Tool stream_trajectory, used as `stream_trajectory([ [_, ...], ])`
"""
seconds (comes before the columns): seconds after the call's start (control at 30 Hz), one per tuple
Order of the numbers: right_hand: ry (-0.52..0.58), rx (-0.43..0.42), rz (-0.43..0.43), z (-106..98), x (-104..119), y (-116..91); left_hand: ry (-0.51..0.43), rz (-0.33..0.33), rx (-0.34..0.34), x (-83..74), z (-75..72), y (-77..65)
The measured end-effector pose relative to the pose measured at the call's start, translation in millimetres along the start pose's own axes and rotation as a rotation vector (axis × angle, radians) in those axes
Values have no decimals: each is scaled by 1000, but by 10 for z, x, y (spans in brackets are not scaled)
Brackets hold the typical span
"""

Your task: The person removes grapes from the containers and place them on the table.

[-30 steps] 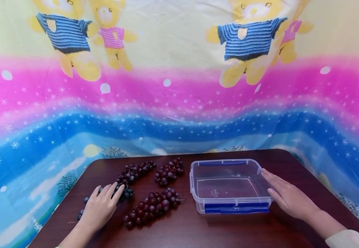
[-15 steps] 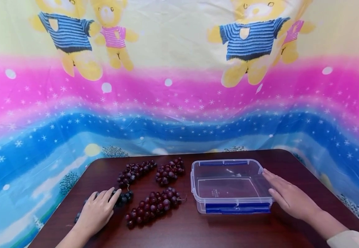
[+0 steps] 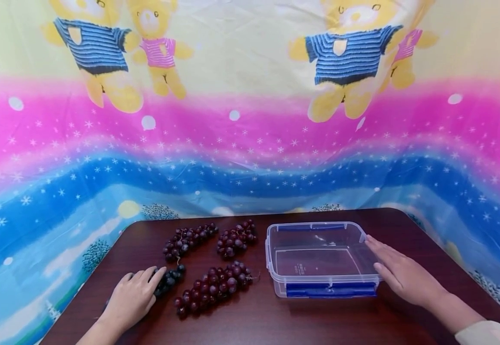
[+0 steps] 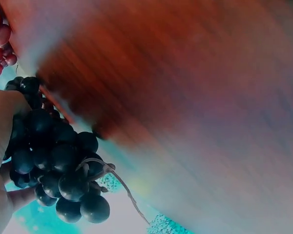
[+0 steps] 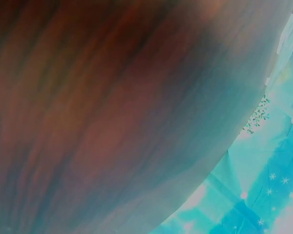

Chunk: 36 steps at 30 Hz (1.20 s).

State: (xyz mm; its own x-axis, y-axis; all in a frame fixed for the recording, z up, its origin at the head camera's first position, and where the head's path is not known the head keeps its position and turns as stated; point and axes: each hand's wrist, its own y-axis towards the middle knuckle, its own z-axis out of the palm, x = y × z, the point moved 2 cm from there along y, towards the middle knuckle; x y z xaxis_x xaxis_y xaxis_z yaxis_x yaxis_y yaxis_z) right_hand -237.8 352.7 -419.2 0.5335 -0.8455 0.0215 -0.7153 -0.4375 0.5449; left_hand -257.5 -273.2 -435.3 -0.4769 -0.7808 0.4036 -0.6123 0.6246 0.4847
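Observation:
My left hand (image 3: 131, 293) lies over a bunch of black grapes (image 3: 170, 279) on the left of the table, covering much of it in the head view. In the left wrist view the thumb and fingers grip this bunch, and its bare brown stem (image 4: 123, 183) sticks out at one end. On the right, a clear plastic box (image 3: 323, 278) with blue latches stands without a lid, nothing inside. Straight fingers of my right hand (image 3: 405, 278) rest against the box's right side. The right wrist view catches only a sliver of that hand at its edge.
Three bunches of red grapes lie between the left hand and the box: one in front (image 3: 213, 288), one at the back left (image 3: 189, 239), one at the back right (image 3: 235, 239). A printed bear cloth (image 3: 250, 158) hangs behind the dark wooden table (image 3: 267, 323).
My left hand has drawn back slightly toward the near left and lowered round the black grapes, uncovering their far end. The right hand and the box have stayed in place.

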Motion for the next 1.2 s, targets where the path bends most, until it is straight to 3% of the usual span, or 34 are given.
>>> stream_trajectory([
  [0.23, -5, 5, 7, 5, -3, -9, -16, 5, 78, -9, -21, 16],
  [0.6, -9, 12, 20, -3, 1, -4, -51, -18, 123, 0, -16, -1],
  [0.9, -11, 10, 27, 15, -9, -11, -117, -72, 228, -2, -29, 13],
  [1.2, -15, 23, 23, -9, -10, 0, -141, -76, 254, 8, -14, 28],
])
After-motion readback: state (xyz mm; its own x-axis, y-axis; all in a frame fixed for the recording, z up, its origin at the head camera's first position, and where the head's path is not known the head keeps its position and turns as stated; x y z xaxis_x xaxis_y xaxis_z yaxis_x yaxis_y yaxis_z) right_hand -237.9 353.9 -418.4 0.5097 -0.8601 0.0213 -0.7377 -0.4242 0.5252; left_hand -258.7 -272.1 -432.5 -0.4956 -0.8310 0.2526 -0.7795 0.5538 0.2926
